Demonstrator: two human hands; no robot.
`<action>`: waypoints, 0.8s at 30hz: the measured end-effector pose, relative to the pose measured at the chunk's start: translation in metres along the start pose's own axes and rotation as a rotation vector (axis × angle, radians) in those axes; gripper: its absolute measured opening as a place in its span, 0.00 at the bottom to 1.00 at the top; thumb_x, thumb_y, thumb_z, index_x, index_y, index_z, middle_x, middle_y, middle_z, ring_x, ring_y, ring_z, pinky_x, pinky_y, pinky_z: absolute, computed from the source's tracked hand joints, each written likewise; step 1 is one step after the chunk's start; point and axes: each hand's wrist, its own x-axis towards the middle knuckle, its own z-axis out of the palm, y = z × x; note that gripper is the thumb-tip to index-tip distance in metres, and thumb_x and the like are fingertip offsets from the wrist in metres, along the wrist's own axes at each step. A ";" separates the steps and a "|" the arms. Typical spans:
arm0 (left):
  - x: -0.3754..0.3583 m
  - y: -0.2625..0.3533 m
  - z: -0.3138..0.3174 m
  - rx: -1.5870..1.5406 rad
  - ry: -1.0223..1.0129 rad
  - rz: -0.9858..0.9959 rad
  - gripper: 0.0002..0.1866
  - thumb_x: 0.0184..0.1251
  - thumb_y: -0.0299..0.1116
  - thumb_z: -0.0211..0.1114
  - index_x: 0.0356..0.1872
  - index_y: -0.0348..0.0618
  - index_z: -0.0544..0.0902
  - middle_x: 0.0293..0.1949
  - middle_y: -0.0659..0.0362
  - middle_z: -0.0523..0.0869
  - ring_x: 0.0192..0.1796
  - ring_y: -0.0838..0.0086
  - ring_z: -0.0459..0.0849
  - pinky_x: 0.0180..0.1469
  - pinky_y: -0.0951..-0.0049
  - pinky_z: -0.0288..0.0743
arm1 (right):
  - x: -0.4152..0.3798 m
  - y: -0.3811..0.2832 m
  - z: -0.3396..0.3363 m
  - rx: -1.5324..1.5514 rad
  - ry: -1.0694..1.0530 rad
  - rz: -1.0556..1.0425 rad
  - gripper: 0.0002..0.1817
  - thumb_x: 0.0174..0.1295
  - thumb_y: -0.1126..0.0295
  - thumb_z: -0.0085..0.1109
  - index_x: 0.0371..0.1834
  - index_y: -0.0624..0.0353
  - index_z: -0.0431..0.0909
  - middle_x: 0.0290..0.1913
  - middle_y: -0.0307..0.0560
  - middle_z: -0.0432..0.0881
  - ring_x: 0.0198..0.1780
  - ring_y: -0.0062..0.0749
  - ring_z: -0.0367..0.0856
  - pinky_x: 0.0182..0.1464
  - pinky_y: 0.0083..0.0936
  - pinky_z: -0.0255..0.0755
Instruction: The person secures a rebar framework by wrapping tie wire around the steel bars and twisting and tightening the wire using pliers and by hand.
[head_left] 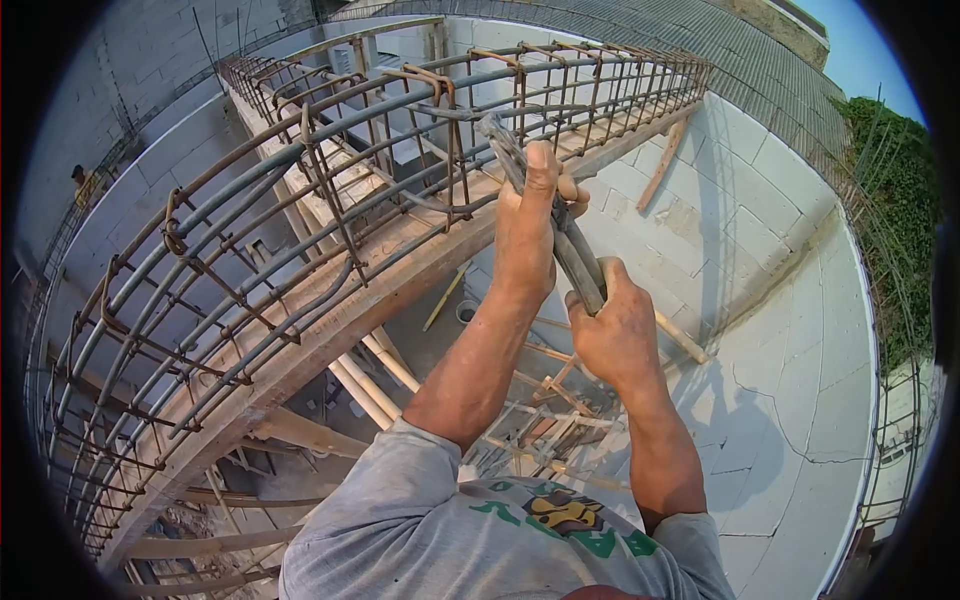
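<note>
Pale block walls (765, 190) around us | step looks like positioning: metal tool (576, 262) up near steel bars (290, 154) | left hand (525, 235), right hand (618, 325): grip closed around it | next move calls for steady aim

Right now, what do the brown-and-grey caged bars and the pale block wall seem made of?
Brown-and-grey caged bars: almost certainly steel, rust-brown on some, dull grey on others. Pale block wall: likely lightweight concrete, matte, with straight joints between large blocks.
</note>
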 end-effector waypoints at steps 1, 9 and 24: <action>0.002 -0.003 -0.002 -0.003 -0.025 0.056 0.28 0.70 0.62 0.51 0.43 0.43 0.75 0.32 0.58 0.81 0.43 0.65 0.84 0.49 0.60 0.81 | 0.004 0.001 -0.005 0.089 -0.083 0.055 0.18 0.51 0.69 0.66 0.39 0.68 0.72 0.26 0.57 0.78 0.32 0.52 0.80 0.39 0.39 0.76; 0.034 -0.029 -0.018 -0.739 -0.699 -0.063 0.33 0.67 0.60 0.58 0.62 0.44 0.76 0.57 0.41 0.79 0.66 0.49 0.74 0.67 0.47 0.69 | 0.017 0.022 -0.026 0.707 -0.571 0.170 0.17 0.57 0.60 0.65 0.39 0.64 0.79 0.26 0.48 0.81 0.24 0.28 0.79 0.28 0.20 0.71; 0.006 0.014 0.018 -0.467 -0.082 -0.119 0.13 0.75 0.43 0.53 0.38 0.44 0.74 0.27 0.58 0.80 0.31 0.67 0.83 0.37 0.68 0.78 | -0.032 -0.037 -0.035 -0.612 0.237 -0.311 0.47 0.52 0.55 0.72 0.68 0.72 0.59 0.58 0.65 0.69 0.60 0.53 0.70 0.61 0.49 0.64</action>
